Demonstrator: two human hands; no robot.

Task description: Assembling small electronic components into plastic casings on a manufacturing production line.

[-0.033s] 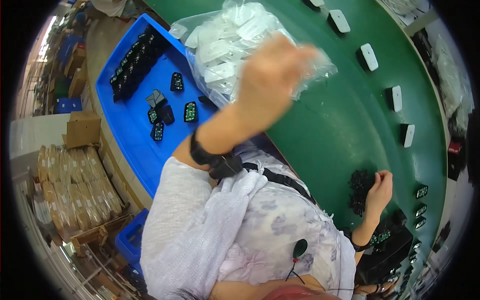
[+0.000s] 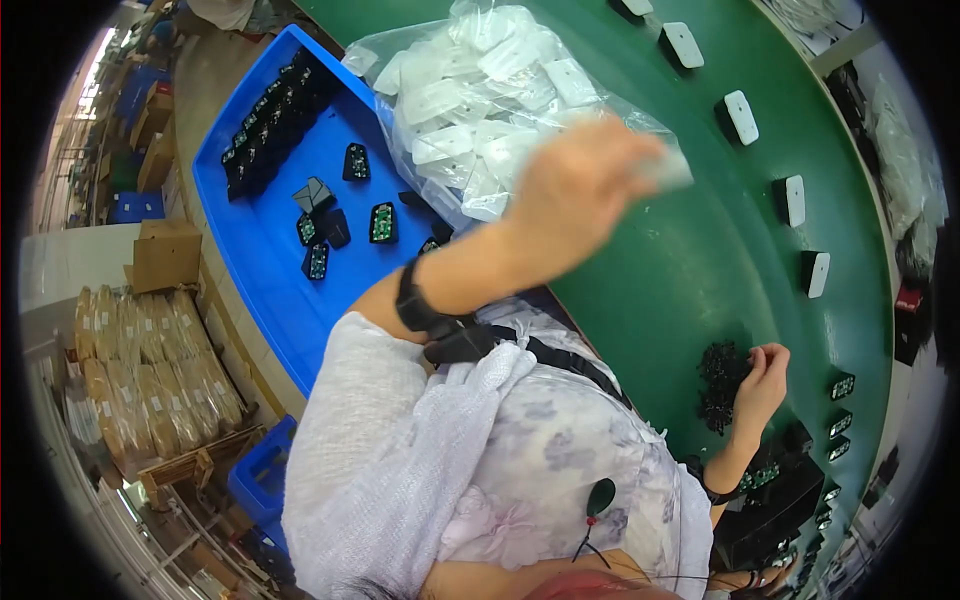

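Fingertips (image 2: 641,152) of the left hand (image 2: 570,182) pinch a blurry white plastic cover (image 2: 677,170); the right hand (image 2: 763,388) is beside small black parts (image 2: 718,385), but I cannot tell its grip.

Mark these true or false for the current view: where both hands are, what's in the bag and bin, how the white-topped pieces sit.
1. The right hand is beside the pile of small black parts on the green table. True.
2. The left hand is down inside the blue bin. False: the left hand is outside the blue bin, with a pale piece, blurred, at its fingertips.
3. The blue bin holds black housings with circuit boards. True.
4. The clear bag holds black parts. False: the clear bag holds white plates.
5. The white-topped black pieces are heaped together. False: they sit apart in a row.
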